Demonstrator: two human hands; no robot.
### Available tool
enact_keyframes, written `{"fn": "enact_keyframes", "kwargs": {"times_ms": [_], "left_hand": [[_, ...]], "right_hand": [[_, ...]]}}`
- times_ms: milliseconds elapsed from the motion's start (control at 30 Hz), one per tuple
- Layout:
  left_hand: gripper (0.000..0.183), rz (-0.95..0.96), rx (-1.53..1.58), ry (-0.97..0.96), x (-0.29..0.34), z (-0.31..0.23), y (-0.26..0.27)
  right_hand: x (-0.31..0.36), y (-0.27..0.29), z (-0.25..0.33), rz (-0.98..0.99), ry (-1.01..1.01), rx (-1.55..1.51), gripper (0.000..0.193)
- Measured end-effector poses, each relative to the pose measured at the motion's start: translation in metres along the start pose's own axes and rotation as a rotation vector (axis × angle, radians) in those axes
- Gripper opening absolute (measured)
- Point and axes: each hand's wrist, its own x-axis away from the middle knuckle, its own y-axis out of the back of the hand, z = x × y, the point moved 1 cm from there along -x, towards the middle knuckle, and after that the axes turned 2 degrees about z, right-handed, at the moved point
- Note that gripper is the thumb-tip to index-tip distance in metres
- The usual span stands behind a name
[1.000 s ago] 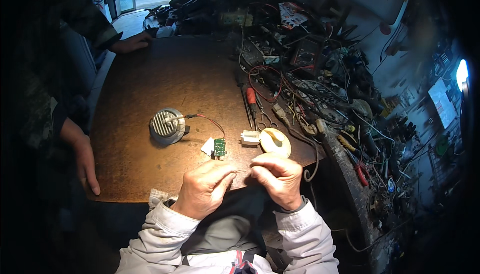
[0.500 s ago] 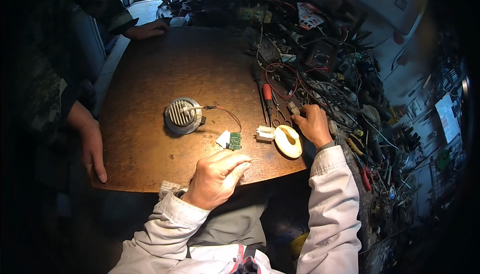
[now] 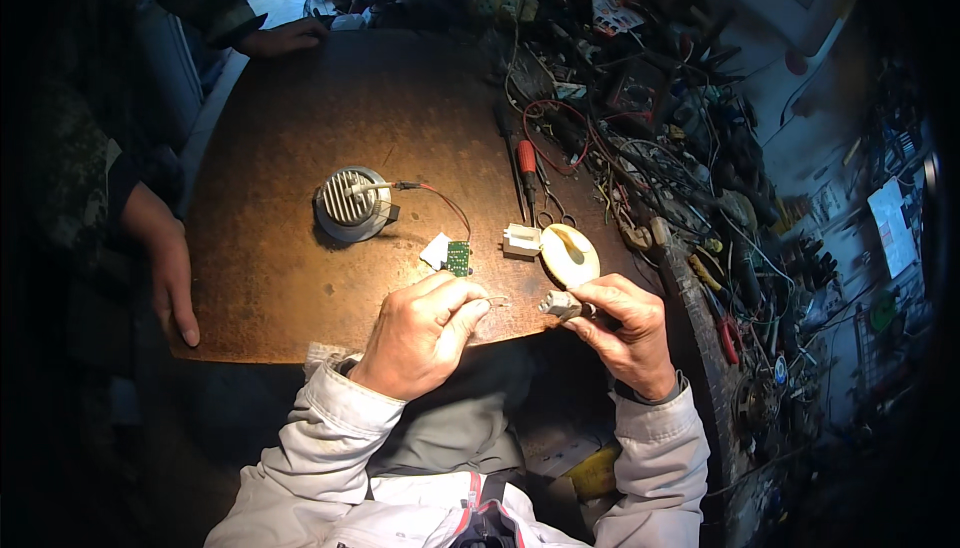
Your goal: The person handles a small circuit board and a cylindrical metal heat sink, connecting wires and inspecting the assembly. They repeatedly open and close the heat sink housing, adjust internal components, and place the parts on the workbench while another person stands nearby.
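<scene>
My left hand (image 3: 415, 338) is closed near the table's front edge, with a thin wire (image 3: 498, 301) pinched between thumb and forefinger. My right hand (image 3: 632, 333) grips a small grey block (image 3: 560, 304), its end turned toward the wire; its exact kind cannot be made out. The two are apart. Beyond them lie a green circuit board (image 3: 458, 258), a torn white piece (image 3: 435, 250), a white plastic housing (image 3: 520, 241) and a pale yellow round piece (image 3: 568, 260). A round lamp with a finned back (image 3: 352, 203) sits farther left, its lead running toward the board.
On the brown table (image 3: 270, 278), a red-handled screwdriver (image 3: 527, 160) and scissors (image 3: 556, 216) lie right of the middle. Tangled cables and tools (image 3: 650, 148) heap along the right side. Another person's hands (image 3: 172, 273) rest on the left and far-left table edges.
My right hand has picked up the grey block from beside the scissors and brought it nearer and left, toward my left hand. My left hand still pinches the wire. The view has shifted slightly.
</scene>
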Motion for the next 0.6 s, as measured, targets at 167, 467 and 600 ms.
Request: {"fn": "enact_keyframes", "kwargs": {"times_ms": [167, 467, 600], "left_hand": [[0.004, -0.007, -0.063, -0.068, -0.003, -0.002, -0.002], [0.004, -0.020, -0.088, -0.076, -0.001, -0.002, -0.002], [0.004, -0.012, -0.088, -0.062, -0.001, -0.003, -0.002]], "right_hand": [[0.000, -0.012, 0.001, 0.021, 0.090, 0.055, 0.038], [-0.006, -0.018, 0.004, 0.042, 0.081, 0.063, 0.038], [-0.007, -0.019, 0.002, 0.038, 0.082, 0.078, 0.037]]}}
